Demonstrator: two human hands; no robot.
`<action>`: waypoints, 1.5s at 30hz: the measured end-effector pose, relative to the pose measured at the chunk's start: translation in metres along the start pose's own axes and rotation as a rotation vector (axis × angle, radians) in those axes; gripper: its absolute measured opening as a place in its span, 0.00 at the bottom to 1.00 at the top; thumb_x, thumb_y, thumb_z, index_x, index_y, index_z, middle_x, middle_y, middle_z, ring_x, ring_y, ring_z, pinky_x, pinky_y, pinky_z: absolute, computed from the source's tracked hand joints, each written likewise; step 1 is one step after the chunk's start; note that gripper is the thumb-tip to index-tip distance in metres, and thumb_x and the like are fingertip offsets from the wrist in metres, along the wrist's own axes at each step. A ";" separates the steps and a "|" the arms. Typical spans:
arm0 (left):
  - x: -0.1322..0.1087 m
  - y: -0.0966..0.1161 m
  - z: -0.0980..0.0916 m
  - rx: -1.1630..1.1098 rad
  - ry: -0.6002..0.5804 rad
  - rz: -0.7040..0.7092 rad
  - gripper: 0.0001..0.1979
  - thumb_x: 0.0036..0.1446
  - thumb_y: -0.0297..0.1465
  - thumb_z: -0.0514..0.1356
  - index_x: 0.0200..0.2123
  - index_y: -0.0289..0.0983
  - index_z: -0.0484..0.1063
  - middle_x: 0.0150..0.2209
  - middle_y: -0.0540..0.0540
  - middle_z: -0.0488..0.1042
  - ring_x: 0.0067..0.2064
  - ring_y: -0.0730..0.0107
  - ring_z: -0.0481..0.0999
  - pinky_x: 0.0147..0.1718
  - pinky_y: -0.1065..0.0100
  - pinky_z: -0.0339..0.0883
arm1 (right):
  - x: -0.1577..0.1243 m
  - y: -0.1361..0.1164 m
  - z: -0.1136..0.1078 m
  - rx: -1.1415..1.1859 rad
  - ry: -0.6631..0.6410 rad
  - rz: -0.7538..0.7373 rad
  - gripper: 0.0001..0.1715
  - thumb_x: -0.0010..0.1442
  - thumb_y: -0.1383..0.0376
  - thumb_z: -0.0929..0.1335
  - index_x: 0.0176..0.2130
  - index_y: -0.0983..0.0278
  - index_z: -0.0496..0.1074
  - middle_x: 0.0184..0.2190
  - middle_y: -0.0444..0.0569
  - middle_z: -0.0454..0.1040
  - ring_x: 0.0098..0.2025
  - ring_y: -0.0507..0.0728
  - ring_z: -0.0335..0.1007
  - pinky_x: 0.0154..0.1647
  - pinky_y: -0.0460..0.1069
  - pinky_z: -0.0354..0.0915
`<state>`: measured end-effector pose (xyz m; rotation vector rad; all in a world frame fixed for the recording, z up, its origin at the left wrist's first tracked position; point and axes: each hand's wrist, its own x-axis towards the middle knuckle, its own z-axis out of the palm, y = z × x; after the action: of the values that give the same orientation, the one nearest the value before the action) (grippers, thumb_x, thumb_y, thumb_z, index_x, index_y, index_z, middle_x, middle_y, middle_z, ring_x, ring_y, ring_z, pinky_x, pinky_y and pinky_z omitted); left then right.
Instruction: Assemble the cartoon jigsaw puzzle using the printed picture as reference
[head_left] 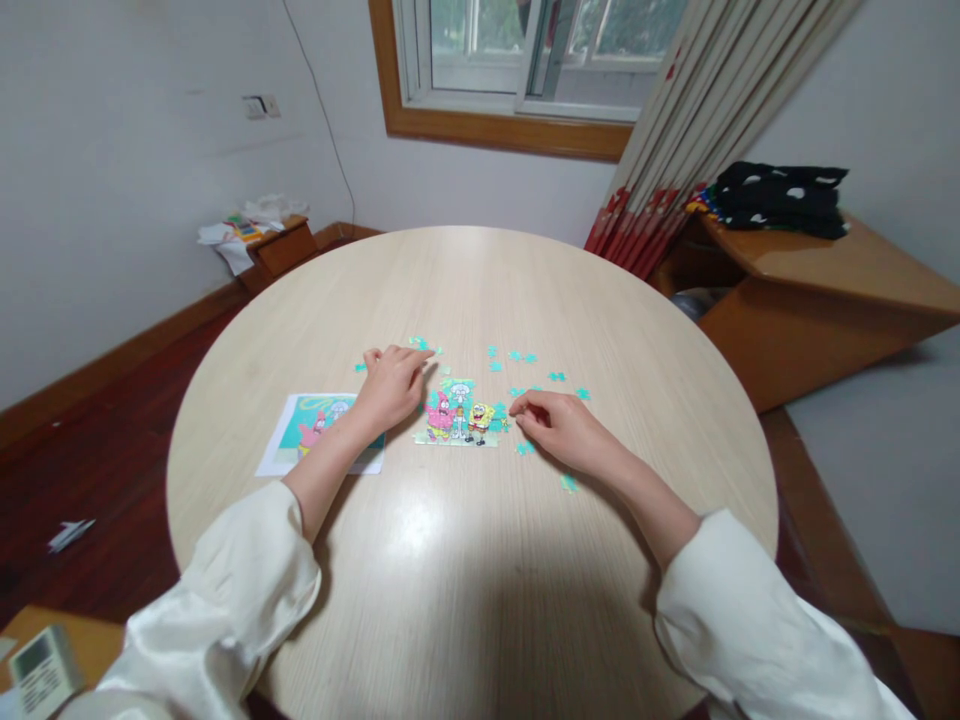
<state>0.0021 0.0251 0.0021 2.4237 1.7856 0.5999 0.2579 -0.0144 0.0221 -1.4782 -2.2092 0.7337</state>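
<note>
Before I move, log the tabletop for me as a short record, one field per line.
puzzle: partly assembled, three cartoon figures showing
loose pieces: turquoise, beyond and to either side of the puzzle
printed sheet: left of the puzzle, partly hidden by the left forearm
left hand: by the puzzle's far left; grip unclear
right hand: near the puzzle's right edge; grip unclear

left hand [394, 386]: palm down, index finger outstretched | right hand [559, 424]: fingers curled inward | forearms [649, 492]: converging forward
</note>
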 end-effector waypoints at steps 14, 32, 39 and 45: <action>0.003 0.003 0.005 0.084 -0.055 0.049 0.17 0.61 0.25 0.50 0.44 0.40 0.77 0.48 0.39 0.73 0.49 0.52 0.66 0.44 0.54 0.50 | 0.000 0.001 0.001 0.009 -0.003 0.002 0.11 0.58 0.71 0.63 0.35 0.66 0.75 0.22 0.43 0.68 0.25 0.50 0.60 0.31 0.46 0.55; 0.004 -0.019 -0.018 0.088 0.146 -0.267 0.13 0.61 0.34 0.52 0.28 0.37 0.73 0.30 0.42 0.75 0.40 0.53 0.71 0.44 0.53 0.51 | 0.000 0.000 0.000 -0.001 0.003 -0.017 0.12 0.58 0.70 0.62 0.35 0.66 0.75 0.21 0.43 0.68 0.25 0.50 0.60 0.30 0.46 0.55; 0.005 -0.041 -0.017 0.115 0.168 -0.314 0.14 0.59 0.30 0.49 0.31 0.38 0.75 0.34 0.40 0.79 0.42 0.49 0.73 0.42 0.51 0.53 | 0.000 0.001 0.001 0.009 0.006 -0.017 0.11 0.58 0.70 0.62 0.34 0.65 0.75 0.22 0.43 0.68 0.25 0.51 0.60 0.30 0.46 0.55; 0.004 -0.048 -0.014 0.091 0.116 -0.299 0.16 0.56 0.25 0.49 0.36 0.38 0.77 0.40 0.38 0.80 0.46 0.47 0.73 0.42 0.50 0.53 | 0.000 0.001 0.000 0.006 0.003 0.002 0.12 0.58 0.70 0.62 0.35 0.66 0.75 0.22 0.44 0.68 0.25 0.51 0.60 0.30 0.46 0.55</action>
<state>-0.0448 0.0419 0.0021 2.1491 2.2103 0.6502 0.2585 -0.0142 0.0210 -1.4784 -2.2015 0.7370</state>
